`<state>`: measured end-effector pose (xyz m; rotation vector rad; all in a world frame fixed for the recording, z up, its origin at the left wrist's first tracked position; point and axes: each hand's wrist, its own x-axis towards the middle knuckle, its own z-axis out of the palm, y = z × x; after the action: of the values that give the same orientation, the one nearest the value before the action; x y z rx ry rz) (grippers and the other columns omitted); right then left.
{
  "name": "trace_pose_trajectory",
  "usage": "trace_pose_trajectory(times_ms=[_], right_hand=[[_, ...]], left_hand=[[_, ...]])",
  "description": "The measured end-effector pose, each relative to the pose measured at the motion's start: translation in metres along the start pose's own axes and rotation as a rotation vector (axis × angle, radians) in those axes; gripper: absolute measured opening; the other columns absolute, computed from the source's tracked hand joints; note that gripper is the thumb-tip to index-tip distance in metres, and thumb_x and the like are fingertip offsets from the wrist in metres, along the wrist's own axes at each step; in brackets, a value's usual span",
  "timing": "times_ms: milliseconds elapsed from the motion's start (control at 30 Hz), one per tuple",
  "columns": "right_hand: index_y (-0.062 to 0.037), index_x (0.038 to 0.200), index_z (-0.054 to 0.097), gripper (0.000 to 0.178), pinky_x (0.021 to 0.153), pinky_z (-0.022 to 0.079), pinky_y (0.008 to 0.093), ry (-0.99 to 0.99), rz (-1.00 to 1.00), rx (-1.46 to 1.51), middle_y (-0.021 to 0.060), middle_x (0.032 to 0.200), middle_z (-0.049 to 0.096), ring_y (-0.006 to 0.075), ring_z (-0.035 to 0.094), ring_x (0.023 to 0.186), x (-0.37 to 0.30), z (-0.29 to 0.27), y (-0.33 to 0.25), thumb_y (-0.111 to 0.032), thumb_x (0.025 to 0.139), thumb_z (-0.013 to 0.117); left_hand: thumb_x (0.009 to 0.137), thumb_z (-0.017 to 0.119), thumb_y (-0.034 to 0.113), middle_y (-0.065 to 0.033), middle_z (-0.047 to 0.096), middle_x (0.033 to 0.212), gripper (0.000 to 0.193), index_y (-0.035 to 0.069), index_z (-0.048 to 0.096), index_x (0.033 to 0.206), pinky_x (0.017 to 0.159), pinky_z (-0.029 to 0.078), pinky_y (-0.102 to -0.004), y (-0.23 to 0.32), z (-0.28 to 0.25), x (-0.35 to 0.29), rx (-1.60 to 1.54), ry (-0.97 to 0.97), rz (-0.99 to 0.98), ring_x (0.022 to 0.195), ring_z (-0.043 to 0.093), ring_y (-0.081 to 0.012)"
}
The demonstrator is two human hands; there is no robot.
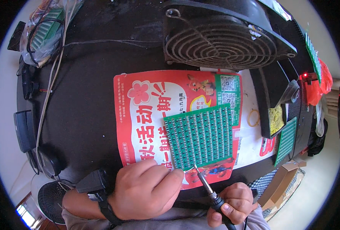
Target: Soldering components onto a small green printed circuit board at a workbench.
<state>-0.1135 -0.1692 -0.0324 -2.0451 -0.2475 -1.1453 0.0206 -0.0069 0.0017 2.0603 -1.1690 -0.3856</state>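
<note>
A green circuit board [198,136] with dense rows of small parts lies slightly turned on a red and white printed sheet [125,115]. My right hand [235,203] grips the dark handle of a soldering iron [208,188]. Its metal tip meets the board's near edge, left of the edge's middle. At the board's near left corner, my left hand [149,188] is closed, thumb and forefinger pinched. From that pinch a thin silvery solder wire [189,169] runs toward the iron's tip. The fingers hide most of it. A dark device is strapped round my left wrist.
A black fan [219,46] with a round wire grille stands behind the board. To the right are a dark holder with a yellow sponge [276,119] and another green board [286,141]. Cables [47,99] run down the left side. A cardboard box [281,186] is at lower right.
</note>
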Motion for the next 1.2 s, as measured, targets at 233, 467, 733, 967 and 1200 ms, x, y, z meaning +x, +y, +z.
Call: trace_pose_trajectory(times_ms=[233, 467, 733, 967, 1200], right_hand=[[-0.0069, 0.077, 0.048, 0.018, 0.039, 0.039, 0.025, -0.013, 0.093, -0.059, 0.0022, 0.059, 0.042, 0.0139, 0.041, 0.047, 0.006, 0.0, -0.002, -0.019, 0.075, 0.062], [0.0052, 0.092, 0.053, 0.024, 0.043, 0.042, 0.0322, 0.018, -0.093, 0.246, 0.009, 0.066, 0.048, 0.0217, 0.05, 0.053, -0.021, 0.005, 0.01, -0.006, 0.075, 0.065], [-0.003, 0.083, 0.049, 0.02, 0.039, 0.033, 0.0251, 0.056, 0.154, 0.123, 0.0031, 0.059, 0.042, 0.0144, 0.041, 0.049, 0.002, -0.01, 0.003, -0.019, 0.079, 0.061], [-0.0008, 0.085, 0.047, 0.025, 0.038, 0.03, 0.0257, 0.192, 0.335, 0.229, 0.0074, 0.063, 0.043, 0.0158, 0.042, 0.05, 0.006, -0.001, 0.003, -0.021, 0.083, 0.06], [-0.0004, 0.088, 0.048, 0.026, 0.04, 0.034, 0.0255, 0.223, 0.462, 0.248, 0.0083, 0.063, 0.044, 0.0168, 0.045, 0.052, 0.001, -0.012, 0.0, -0.022, 0.085, 0.06]], left_hand=[[0.064, 0.073, 0.001, -0.0056, 0.059, 0.063, 0.022, 0.003, 0.064, 0.083, 0.045, 0.043, -0.033, -0.001, -0.002, -0.002, -0.008, -0.001, -0.009, 0.049, 0.054, -0.0217], [0.063, 0.074, 0.0, -0.0061, 0.059, 0.065, 0.023, 0.003, 0.064, 0.084, 0.045, 0.043, -0.0335, -0.001, -0.001, -0.003, -0.019, -0.027, -0.009, 0.049, 0.054, -0.0222], [0.068, 0.076, 0.005, -0.0065, 0.06, 0.063, 0.016, 0.006, 0.069, 0.083, 0.05, 0.048, -0.0336, 0.008, -0.016, 0.005, -0.104, 0.08, -0.208, 0.053, 0.06, -0.023], [0.074, 0.072, 0.004, -0.0047, 0.058, 0.062, 0.009, 0.003, 0.066, 0.081, 0.047, 0.038, -0.0235, 0.003, -0.041, 0.008, -0.481, 0.063, -0.503, 0.05, 0.052, -0.0109], [0.082, 0.061, -0.003, -0.0079, 0.052, 0.064, 0.014, -0.001, 0.048, 0.086, 0.041, 0.03, -0.0188, 0.009, -0.065, -0.01, -1.355, 0.478, -0.666, 0.045, 0.041, -0.0055]])
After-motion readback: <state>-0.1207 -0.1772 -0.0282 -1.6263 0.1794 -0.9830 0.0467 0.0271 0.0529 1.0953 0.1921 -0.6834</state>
